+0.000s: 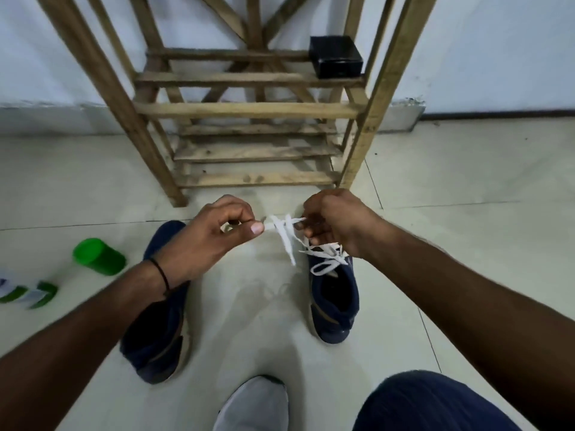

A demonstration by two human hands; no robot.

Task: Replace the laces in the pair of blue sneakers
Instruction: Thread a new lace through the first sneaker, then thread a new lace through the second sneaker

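The left hand (214, 231) and the right hand (336, 225) are each pinching an end of the white lace (284, 234) above the right-side sneaker (334, 300) on the floor, which seems nearly laced. The other sneaker (155, 337), lying under the left forearm, is showing no lace.

Rack (245, 109) was bare, rough, matt wood. Floor (451, 181) was smooth pale tile with a faint sheen. Sneakers (336, 325) looked matt blue cloth; lace (284, 234) was flat white woven cloth. Left cup (99, 256) was smooth green plastic.
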